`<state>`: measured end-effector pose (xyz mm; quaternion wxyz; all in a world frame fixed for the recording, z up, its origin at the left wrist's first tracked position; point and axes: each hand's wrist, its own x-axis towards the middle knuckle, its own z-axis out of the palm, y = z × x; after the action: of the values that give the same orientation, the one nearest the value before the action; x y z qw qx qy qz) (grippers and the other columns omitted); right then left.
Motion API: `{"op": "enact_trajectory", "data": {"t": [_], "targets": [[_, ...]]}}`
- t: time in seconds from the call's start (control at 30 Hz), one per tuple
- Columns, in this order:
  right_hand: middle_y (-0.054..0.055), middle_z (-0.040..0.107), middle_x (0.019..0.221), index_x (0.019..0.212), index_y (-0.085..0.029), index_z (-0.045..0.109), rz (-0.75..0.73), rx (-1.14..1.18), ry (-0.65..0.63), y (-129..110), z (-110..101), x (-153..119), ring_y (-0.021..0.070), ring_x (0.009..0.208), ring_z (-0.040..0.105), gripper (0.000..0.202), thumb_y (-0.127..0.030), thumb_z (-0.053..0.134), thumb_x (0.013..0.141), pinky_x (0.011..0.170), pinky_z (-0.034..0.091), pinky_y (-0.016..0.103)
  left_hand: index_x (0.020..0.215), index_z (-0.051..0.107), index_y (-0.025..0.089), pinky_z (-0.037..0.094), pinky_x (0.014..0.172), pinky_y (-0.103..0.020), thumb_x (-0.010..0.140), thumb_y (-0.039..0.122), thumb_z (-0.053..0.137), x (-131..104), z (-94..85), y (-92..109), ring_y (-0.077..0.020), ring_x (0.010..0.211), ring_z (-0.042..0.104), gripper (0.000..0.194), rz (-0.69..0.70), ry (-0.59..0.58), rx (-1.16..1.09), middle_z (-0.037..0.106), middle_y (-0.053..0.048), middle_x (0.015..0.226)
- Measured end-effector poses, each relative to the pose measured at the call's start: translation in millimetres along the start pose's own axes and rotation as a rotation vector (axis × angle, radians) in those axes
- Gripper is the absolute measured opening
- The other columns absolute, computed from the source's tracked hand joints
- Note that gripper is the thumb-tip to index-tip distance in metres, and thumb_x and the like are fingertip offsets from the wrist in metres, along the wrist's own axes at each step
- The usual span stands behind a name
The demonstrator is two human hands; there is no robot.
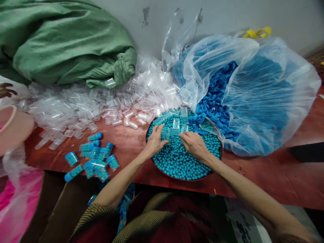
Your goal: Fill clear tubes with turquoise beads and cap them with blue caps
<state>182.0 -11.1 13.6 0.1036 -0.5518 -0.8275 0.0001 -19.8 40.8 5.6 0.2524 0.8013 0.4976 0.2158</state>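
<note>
Both hands are over a round basin (162, 171) full of small turquoise beads (187, 165). At the basin's left side, my left hand (154, 141) has thumb and fingers spread in a curve, close to a see-through container among the beads. My right hand (194, 144) is closed, its fingertips bunched beside a clear plastic container (184, 128); what lies inside the fingers is hidden. Another clear container (176, 124) rests on the beads between and beyond the hands. Several blue caps (198, 118) lie at the basin's far right edge.
Clear empty containers (121, 104) are heaped behind, beside a green sack (68, 44). A plastic bag (263, 98) of blue caps stands right. Bead-filled, blue-capped containers (97, 157) lie left on the red table (265, 175). Another person's hand (7, 90) and a pink tub (15, 128) are far left.
</note>
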Motion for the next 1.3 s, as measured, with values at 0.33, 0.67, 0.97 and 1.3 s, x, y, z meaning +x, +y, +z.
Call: {"op": "enact_trajectory", "data": {"t": [0.33,0.67,0.97,1.3], "targets": [[0.012,0.064,0.103,0.120,-0.015,0.053,0.170,0.088,-0.168,3.4,9.0,50.8,0.0242,0.096,0.058,0.032,-0.024,0.044,0.090,0.075,0.041,0.030,0.127,0.044,0.019,0.046,0.090,-0.036,0.078,0.029,0.065,-24.5,-5.2,13.2,-0.0239,0.105,0.055,0.055,0.009,-0.063,0.257,0.053,-0.009,0.112],[-0.001,0.061,0.078,0.125,-0.023,0.044,0.277,0.857,-0.232,-6.5,-3.6,-21.1,0.0136,0.059,0.058,0.038,-0.026,0.044,0.087,0.064,0.048,0.028,0.130,0.045,0.031,0.047,0.079,-0.035,0.089,0.012,0.036,-17.3,-15.1,17.1,-0.0221,0.096,0.055,0.045,0.260,-0.387,0.568,0.043,-0.009,0.132],[0.003,0.067,0.090,0.104,-0.022,0.055,0.278,0.852,-0.013,-8.0,4.7,-25.0,0.0178,0.086,0.062,0.021,-0.028,0.049,0.085,0.082,0.047,0.035,0.105,0.052,0.017,0.047,0.074,-0.033,0.087,0.037,0.052,-1.6,14.5,9.7,-0.0265,0.098,0.054,0.027,0.297,-0.220,0.490,0.052,-0.012,0.100],[0.004,0.068,0.100,0.100,-0.023,0.059,0.405,1.084,0.332,-16.1,11.9,-27.2,0.0186,0.093,0.063,0.019,-0.028,0.055,0.082,0.085,0.049,0.035,0.108,0.052,0.014,0.048,0.083,-0.035,0.091,0.037,0.043,2.4,10.8,8.1,-0.0206,0.092,0.059,0.030,0.082,-0.142,-0.132,0.059,-0.010,0.103]]}}
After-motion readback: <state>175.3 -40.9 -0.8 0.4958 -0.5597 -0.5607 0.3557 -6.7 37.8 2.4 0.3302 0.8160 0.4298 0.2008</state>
